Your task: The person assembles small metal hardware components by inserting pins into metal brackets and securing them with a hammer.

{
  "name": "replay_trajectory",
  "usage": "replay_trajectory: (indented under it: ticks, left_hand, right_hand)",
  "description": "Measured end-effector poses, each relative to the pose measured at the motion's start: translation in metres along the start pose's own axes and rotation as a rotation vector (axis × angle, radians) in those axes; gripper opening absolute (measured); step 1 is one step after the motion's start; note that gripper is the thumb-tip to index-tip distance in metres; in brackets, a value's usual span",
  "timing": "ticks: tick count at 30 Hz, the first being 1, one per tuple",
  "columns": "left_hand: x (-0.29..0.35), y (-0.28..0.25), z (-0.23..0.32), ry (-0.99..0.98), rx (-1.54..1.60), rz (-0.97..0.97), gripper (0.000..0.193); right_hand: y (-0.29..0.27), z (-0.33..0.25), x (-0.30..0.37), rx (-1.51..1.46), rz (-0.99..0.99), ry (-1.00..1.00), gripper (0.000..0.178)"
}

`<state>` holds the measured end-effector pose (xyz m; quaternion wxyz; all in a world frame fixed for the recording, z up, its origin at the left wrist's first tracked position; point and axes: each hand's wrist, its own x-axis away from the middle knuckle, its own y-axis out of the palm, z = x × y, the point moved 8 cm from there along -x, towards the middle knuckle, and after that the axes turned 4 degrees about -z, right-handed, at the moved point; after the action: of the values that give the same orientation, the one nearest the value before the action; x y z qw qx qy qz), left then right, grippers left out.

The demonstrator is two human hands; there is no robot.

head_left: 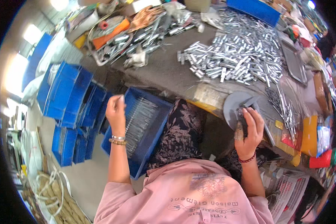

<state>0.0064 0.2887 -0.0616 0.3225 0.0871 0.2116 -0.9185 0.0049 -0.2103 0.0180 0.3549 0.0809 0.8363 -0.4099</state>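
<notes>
My left hand (pixel 116 114) is raised over the left edge of a blue bin (pixel 160 127), its fingers closed together. Whether anything small sits in its pinch cannot be made out. Inside the bin lie thin silvery metal rods (pixel 141 121), mostly lined up side by side. To the right, at the bench edge, my right hand (pixel 250 132) curls its fingers and thumb around a dark part on a round grey disc (pixel 230 106). The fingers hide much of that dark part. A grey metal bar runs down from the disc, beside my right hand.
A large heap of short silvery metal tubes (pixel 235 56) covers the bench's far middle. Stacked blue bins (pixel 65 95) stand at the left. Tools and an orange-handled item (pixel 112 34) crowd the back left. Long thin rods (pixel 285 112) and a metal tray (pixel 294 61) lie right.
</notes>
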Motion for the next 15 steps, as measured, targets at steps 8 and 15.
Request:
replay_trajectory:
  ticks: [8, 15]
  left_hand:
    - [0.001, 0.187, 0.19, 0.667, -0.161, -0.65, 0.023]
    - [-0.008, 0.224, 0.195, 0.621, -0.395, -0.752, 0.021]
  right_hand:
    - [-0.021, -0.007, -0.001, -0.22, -0.05, 0.059, 0.047]
    - [-0.094, 0.009, 0.01, -0.104, -0.009, 0.09, 0.046]
